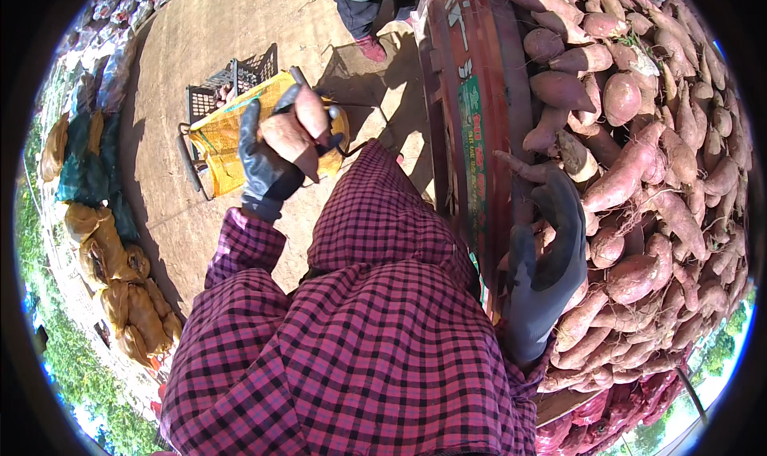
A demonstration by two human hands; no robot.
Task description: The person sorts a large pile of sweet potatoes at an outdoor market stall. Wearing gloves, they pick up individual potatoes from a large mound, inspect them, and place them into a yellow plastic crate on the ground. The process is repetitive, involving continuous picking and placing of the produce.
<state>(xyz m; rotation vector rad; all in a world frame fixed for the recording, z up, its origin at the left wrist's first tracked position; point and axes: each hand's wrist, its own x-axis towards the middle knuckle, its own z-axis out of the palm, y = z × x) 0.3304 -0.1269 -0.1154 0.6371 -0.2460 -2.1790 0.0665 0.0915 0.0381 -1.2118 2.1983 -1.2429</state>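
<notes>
My left hand (269, 171), in a dark work glove, holds two sweet potatoes, a broad one (287, 139) and a slimmer one (311, 113), above a yellow mesh bag (225, 150). The bag hangs on a metal frame with dark padded bars. My right hand (542, 276), in a grey glove, has its thumb and fingers apart at the near edge of a large heap of sweet potatoes (638, 270). A thin-tipped sweet potato (524, 167) lies at its fingertips; whether they touch is unclear.
A red truck-bed side (503, 84) bounds the heap. Beyond the bag stands a black plastic crate (257, 66) with some sweet potatoes. Another person (365, 12) stands at the top. Filled yellow mesh sacks (138, 312) and green ones (87, 162) line the left.
</notes>
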